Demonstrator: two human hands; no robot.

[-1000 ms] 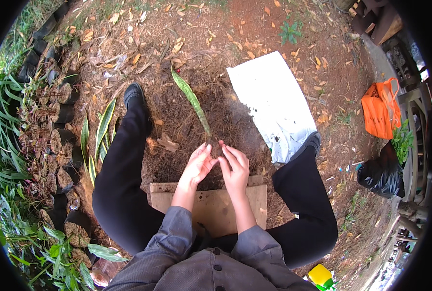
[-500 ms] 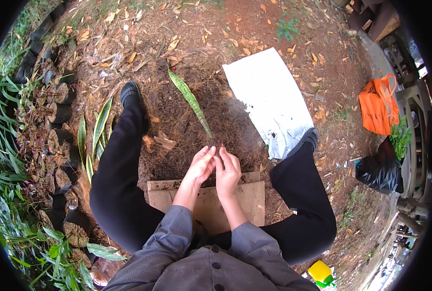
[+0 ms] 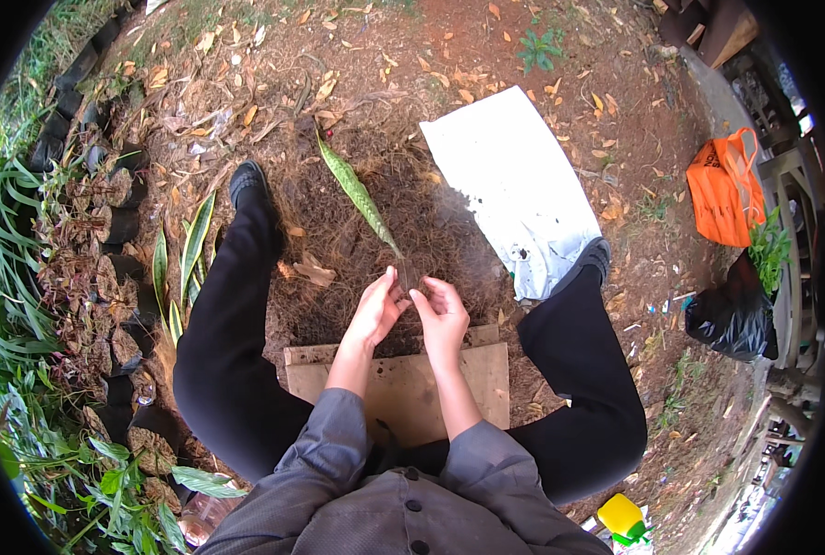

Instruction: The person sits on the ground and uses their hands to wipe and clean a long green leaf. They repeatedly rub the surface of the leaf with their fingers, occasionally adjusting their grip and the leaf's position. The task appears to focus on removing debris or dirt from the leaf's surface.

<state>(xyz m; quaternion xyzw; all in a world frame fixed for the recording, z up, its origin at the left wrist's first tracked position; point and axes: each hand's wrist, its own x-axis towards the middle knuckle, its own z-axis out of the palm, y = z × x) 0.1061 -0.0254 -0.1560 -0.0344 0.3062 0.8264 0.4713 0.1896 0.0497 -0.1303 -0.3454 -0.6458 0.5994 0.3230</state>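
Observation:
My two bare hands come together over a patch of brown fibrous soil (image 3: 320, 213) between my legs. A single green mottled snake plant leaf (image 3: 357, 194) points away from me, its narrow lower end just beyond my fingertips. My left hand (image 3: 375, 307) has its fingers curled in beside that end. My right hand (image 3: 444, 316) is bent toward it, thumb and index finger close together. A greyish-brown strip shows between the fingertips, too blurred to name. Under my wrists lies a flat brown board (image 3: 482, 379).
A white sheet or sack (image 3: 523, 176) with soil smudges lies by my right foot. Snake plant leaves (image 3: 193, 240) stand outside my left leg, near rows of black pots. At the right are an orange bag (image 3: 722, 194), a black plastic bag (image 3: 731, 319) and a yellow container (image 3: 620, 513).
My hands have moved slightly apart, the right one shifting a little right. The leaf keeps nearly the same place, and the whole view has shifted slightly.

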